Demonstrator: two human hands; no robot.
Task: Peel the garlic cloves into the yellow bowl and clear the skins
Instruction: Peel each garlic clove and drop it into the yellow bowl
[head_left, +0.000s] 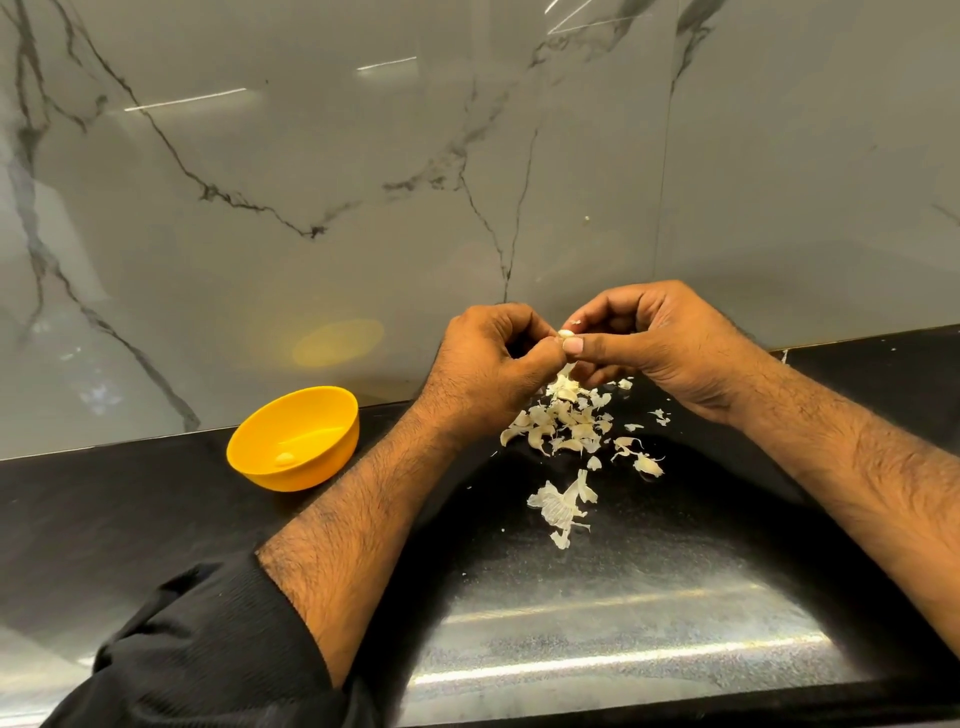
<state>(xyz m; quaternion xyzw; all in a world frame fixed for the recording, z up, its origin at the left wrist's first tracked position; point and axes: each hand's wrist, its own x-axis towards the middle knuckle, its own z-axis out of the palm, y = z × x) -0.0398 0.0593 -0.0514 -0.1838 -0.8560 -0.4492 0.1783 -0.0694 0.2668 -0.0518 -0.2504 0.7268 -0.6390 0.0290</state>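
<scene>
A garlic clove (566, 334) is being pinched between the left hand (496, 358) and the right hand (660, 348), raised above the black counter (649, 571) near the marble wall. Fingertips of both hands are curled onto it. Only a small pale end is being shown, so its long axis cannot be told. Skins (566, 421) are being left heaped below the hands. One peeled clove (284, 458) is being held in the yellow bowl (306, 410), well left.
</scene>
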